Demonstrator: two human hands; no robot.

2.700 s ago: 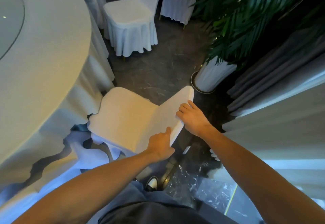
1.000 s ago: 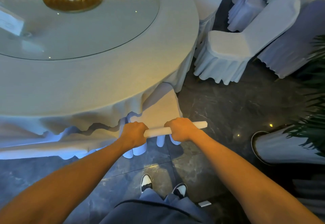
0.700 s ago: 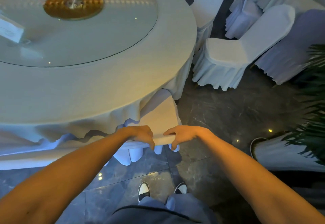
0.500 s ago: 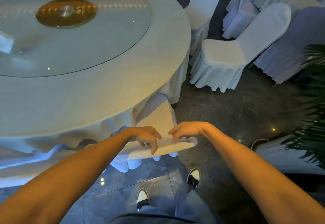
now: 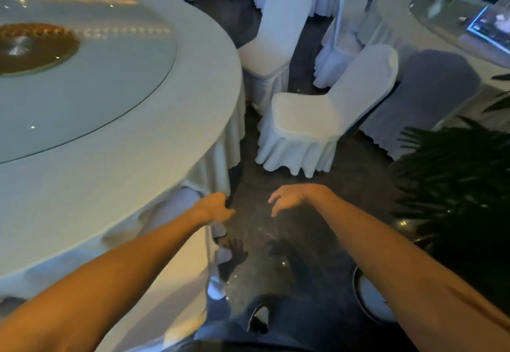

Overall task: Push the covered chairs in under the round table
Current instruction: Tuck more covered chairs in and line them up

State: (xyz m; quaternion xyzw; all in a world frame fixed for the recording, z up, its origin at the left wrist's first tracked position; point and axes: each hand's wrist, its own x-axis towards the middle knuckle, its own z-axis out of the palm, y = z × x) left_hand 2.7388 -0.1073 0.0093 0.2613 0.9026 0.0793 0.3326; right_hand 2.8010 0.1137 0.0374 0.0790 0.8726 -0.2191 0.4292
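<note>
Right hand (image 5: 287,198) is hanging open over the dark floor, fingers spread, gripping nothing. Left hand (image 5: 218,208) is curling loosely at the tablecloth's hem, also empty. Ahead, a covered chair (image 5: 317,119) is standing clear of the round table (image 5: 193,89), probably next for pushing in.

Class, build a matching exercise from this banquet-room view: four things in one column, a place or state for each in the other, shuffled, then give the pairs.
Things:
1. left hand
2. right hand
3. white covered chair
4. potted palm

Places or states:
A. stands clear of the round table
B. open, over the dark floor
C. at the tablecloth's edge
D. at the right edge

Pairs: 1-C, 2-B, 3-A, 4-D
</note>
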